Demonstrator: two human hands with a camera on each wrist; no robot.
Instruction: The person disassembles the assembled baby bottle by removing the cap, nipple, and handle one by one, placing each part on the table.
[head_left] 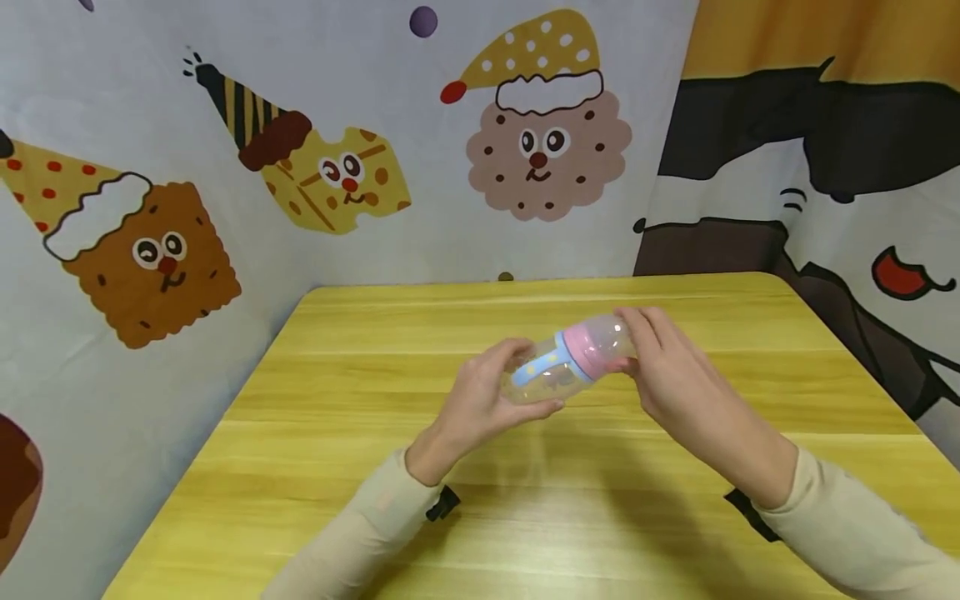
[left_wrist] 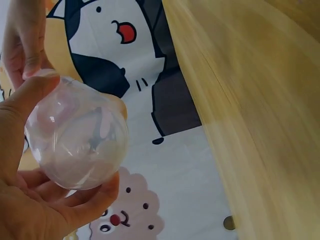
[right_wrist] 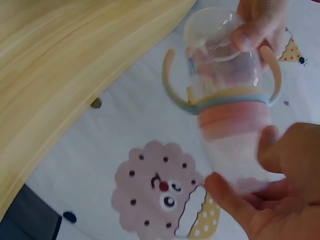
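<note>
A clear baby bottle [head_left: 558, 385] is held tilted over the table, its capped end up and to the right. It has a pink collar [head_left: 585, 352], a see-through cap [head_left: 611, 335] and a pale blue handle [head_left: 540, 367]; two curved handles show in the right wrist view. My left hand [head_left: 476, 396] grips the bottle's body near its base, thumb on one side and fingers round the other. At the opposite end, the thumb and fingers of my right hand [head_left: 678, 379] hold the cap. The left wrist view looks onto the round bottle base [left_wrist: 85, 150].
Beneath both hands lies a yellow wood-grain table [head_left: 300, 467]. A cloth backdrop [head_left: 435, 242] with cartoon biscuits and a cartoon animal hangs behind and beside it, close to the table's far edge. Black straps [head_left: 442, 503] show at the sleeve cuffs.
</note>
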